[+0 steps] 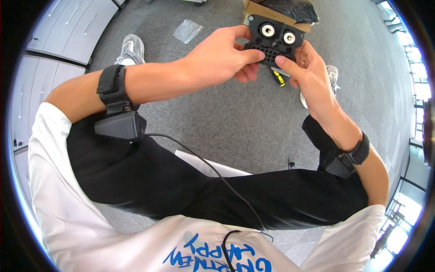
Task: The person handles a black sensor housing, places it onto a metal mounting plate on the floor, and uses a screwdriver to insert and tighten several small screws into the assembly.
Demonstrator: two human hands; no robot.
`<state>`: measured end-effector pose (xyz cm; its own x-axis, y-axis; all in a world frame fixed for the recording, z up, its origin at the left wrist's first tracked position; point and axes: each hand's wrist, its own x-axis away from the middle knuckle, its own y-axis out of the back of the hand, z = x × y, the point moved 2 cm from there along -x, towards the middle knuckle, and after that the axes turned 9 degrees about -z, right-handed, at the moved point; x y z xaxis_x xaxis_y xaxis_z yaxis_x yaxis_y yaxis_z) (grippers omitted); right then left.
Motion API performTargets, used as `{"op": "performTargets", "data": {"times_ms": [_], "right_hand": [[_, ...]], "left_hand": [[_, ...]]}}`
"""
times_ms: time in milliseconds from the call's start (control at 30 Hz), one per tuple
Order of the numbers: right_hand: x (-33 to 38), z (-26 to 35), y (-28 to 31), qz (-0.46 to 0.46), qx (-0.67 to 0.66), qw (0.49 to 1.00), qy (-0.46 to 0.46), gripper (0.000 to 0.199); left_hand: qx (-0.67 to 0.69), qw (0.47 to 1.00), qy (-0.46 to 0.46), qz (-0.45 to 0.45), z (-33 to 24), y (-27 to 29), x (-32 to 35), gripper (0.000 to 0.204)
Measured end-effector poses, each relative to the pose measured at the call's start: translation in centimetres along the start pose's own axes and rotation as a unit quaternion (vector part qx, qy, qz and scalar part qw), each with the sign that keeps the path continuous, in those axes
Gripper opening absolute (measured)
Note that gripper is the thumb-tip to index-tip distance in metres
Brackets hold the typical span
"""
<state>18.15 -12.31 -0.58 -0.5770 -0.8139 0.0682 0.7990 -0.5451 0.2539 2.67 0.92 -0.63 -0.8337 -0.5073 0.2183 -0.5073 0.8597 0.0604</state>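
Observation:
Both hands hold up a flat black plate-like part (273,53) above the floor. Two round silver metal pieces with dark centres sit in its far half, and rows of small holes cover its near half. My left hand (235,53) grips the left edge, its thumb lying on the perforated area. My right hand (304,68) closes on the right side, thumb pressed near the lower edge. Just below the plate, beside my right thumb, is a thin grey strip (280,71). A yellow-and-black tool handle (279,80) shows beneath it; I cannot tell whether it is held or lies on the floor.
Behind the plate stands an open cardboard box (259,10) with black plastic wrapping (294,10) in it. A clear plastic bag (187,31) lies on the grey carpet. Pale cabinets (59,31) line the left. A cable (204,158) runs from my left wrist device across my legs.

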Motion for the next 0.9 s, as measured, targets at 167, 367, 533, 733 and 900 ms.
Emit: {"op": "performTargets", "data": {"times_ms": [167, 367, 533, 733, 900], "right_hand": [[-0.4, 0.5, -0.5, -0.051, -0.022, 0.997, 0.054, 0.031], [-0.4, 0.3, 0.2, -0.034, 0.016, 0.999, 0.015, 0.031], [-0.1, -0.2, 0.2, -0.007, 0.006, 1.000, 0.014, 0.033], [-0.2, -0.6, 0.6, 0.017, 0.012, 1.000, 0.004, 0.036], [0.1, -0.7, -0.3, 0.015, 0.041, 0.999, -0.003, 0.042]], "left_hand": [[-0.033, 0.998, -0.031, -0.041, -0.7, 0.0, -0.3, 0.037], [-0.067, 0.997, -0.039, -0.021, -0.5, 0.6, 0.2, 0.043], [-0.073, 0.996, -0.046, -0.004, 0.1, 0.7, 0.4, 0.049], [-0.077, 0.996, -0.042, 0.012, 0.2, 1.0, 0.5, 0.053], [-0.090, 0.996, -0.023, 0.008, 0.5, 0.9, 0.4, 0.056]]}}
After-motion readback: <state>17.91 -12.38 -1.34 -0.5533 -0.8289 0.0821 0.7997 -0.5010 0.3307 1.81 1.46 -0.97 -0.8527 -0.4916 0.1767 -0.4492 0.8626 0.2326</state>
